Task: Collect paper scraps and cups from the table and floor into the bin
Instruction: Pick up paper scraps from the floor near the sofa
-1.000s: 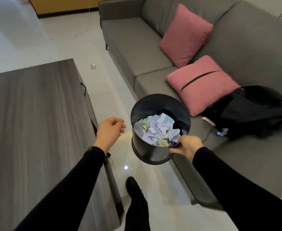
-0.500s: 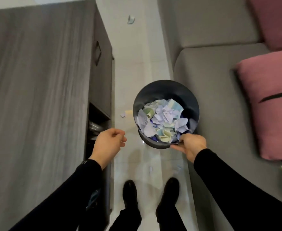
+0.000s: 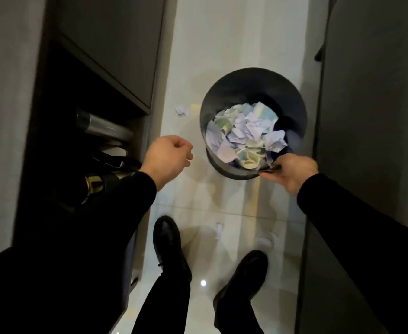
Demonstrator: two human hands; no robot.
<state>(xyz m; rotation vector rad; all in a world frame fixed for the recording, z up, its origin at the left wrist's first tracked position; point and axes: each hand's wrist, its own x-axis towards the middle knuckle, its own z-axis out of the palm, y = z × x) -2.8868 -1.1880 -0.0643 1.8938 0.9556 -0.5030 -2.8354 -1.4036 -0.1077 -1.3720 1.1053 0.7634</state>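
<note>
A round black bin [image 3: 251, 92] hangs over the pale floor, filled with crumpled white, lilac and green paper scraps [image 3: 244, 133]. My right hand [image 3: 292, 172] grips its near rim. My left hand [image 3: 168, 157] hovers to the bin's left with its fingers curled in and nothing seen in it. One crumpled scrap [image 3: 182, 109] lies on the floor by the table's side. A small scrap [image 3: 218, 231] and a fainter one [image 3: 265, 241] lie in front of my shoes.
The dark wood table [image 3: 7, 92] stands on the left, with an open shelf holding a clear tube [image 3: 101, 126] and other items. The grey sofa [image 3: 371, 116] closes off the right. My two black shoes [image 3: 169, 247] stand on the narrow floor strip between them.
My view has tilted further down toward the floor and my feet. The bin has dropped lower with my right hand still on its rim. Floor scraps have come into view.
</note>
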